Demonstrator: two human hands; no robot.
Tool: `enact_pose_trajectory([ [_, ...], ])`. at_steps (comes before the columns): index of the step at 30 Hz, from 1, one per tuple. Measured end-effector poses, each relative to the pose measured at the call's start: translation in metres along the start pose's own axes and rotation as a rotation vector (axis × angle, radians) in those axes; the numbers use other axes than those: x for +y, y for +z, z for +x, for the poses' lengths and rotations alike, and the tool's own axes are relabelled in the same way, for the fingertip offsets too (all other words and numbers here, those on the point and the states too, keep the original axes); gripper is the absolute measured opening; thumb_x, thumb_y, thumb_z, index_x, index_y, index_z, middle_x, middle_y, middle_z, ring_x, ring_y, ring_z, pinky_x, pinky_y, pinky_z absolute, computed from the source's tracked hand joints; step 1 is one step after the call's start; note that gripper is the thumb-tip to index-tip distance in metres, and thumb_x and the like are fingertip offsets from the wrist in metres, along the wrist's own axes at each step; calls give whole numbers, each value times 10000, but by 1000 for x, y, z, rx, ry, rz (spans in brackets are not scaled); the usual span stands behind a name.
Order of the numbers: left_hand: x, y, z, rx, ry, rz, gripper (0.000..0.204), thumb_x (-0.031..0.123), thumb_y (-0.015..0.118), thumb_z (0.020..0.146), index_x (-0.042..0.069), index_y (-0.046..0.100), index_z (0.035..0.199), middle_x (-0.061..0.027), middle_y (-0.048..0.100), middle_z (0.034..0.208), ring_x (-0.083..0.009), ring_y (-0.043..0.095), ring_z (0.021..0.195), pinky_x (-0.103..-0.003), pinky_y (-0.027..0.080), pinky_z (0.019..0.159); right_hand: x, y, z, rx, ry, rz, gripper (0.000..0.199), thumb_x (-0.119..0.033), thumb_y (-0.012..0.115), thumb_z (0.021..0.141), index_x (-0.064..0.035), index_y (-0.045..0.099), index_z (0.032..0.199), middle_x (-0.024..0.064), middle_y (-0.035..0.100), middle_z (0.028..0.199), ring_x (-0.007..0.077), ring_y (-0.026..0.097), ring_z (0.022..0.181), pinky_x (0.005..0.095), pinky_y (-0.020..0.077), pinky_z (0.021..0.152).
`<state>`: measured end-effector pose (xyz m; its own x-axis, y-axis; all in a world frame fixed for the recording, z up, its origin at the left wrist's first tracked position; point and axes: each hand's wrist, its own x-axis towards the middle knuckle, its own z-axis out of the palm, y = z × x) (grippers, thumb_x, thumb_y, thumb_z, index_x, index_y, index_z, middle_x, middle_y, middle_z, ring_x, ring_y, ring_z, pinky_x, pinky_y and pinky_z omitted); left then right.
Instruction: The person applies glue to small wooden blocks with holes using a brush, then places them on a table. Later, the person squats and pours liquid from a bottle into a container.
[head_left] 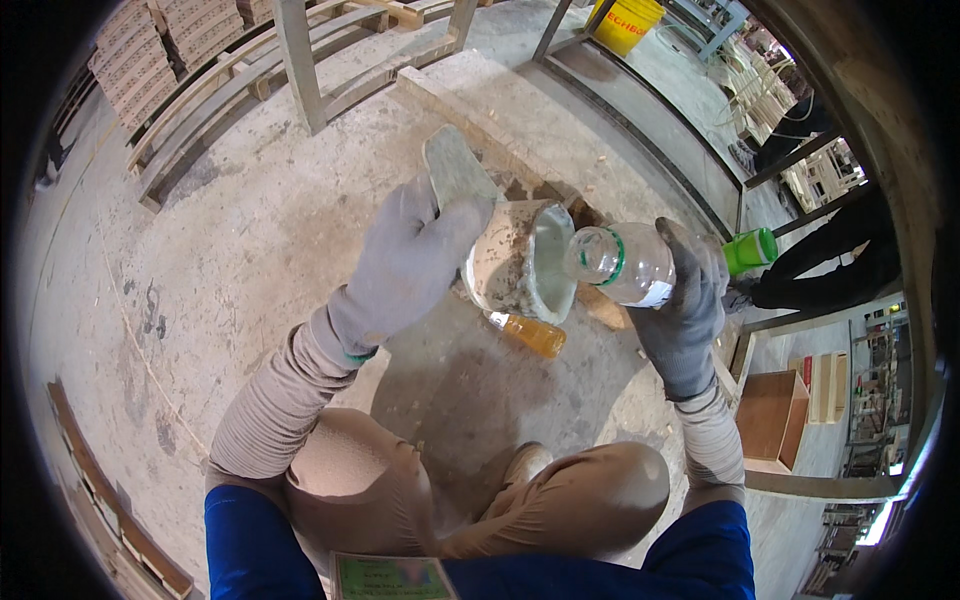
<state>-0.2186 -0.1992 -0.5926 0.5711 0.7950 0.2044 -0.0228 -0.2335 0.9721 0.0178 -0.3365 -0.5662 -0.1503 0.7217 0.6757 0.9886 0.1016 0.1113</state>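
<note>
My left hand (405, 250), in a grey glove, is closed around the side of a stained white tub (503, 255). A flat grey blade-like piece (456, 165) sticks up beside its thumb. The tub is tilted, its opening facing right. My right hand (685, 315), also gloved, grips a clear plastic bottle (640, 262) with a green ring at its neck. The bottle lies tipped sideways, its mouth close to the tub's opening. A green cup-like piece (750, 251) shows beyond the right fingers; whether it joins the bottle I cannot tell. Below the tub is an amber bottle (535, 334).
Wooden pallet frames (250, 85) and stacked boards (150, 55) stand at the far left. A yellow bucket (627, 25) is at the top. A person's dark-trousered legs (835, 260) are at the right, near a brown wooden box (772, 420). My bent knees are close below.
</note>
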Motion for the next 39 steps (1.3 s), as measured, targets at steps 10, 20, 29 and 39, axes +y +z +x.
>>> enact_pose_trajectory([
  [10, 4, -5, 1, -5, -162, -104, 413, 252, 520, 892, -42, 537, 1182, -87, 634, 1037, -110, 600, 846, -235, 496, 718, 0, 10, -15, -18, -55, -146, 644, -142, 791, 607, -99, 522, 1191, 90, 585, 1126, 258, 551, 1070, 466, 299, 1031],
  [20, -12, -1, 6, 138, -168, 139, 418, 230, 543, 884, -60, 511, 1182, -94, 644, 999, -122, 599, 865, -254, 484, 772, 3, 19, -24, -139, 2, 102, 649, -114, 771, 570, -151, 557, 1181, 66, 561, 1117, 246, 548, 1036, 468, 285, 1032],
  [29, -21, 2, 14, 202, -143, 114, 418, 203, 541, 910, -63, 480, 1225, -119, 624, 1092, -144, 588, 959, -271, 467, 839, 31, 46, -33, -433, 8, 502, 723, -178, 825, 599, -95, 495, 1237, 105, 584, 1131, 272, 574, 1005, 386, 433, 904],
  [39, -47, -1, 25, 320, -90, -141, 349, 131, 507, 917, -65, 481, 1204, -80, 608, 1014, -98, 554, 884, -242, 460, 762, 173, 186, -92, 22, 700, 626, 647, -182, 795, 718, 6, 416, 1208, 72, 572, 1054, 152, 561, 929, 298, 471, 780],
])
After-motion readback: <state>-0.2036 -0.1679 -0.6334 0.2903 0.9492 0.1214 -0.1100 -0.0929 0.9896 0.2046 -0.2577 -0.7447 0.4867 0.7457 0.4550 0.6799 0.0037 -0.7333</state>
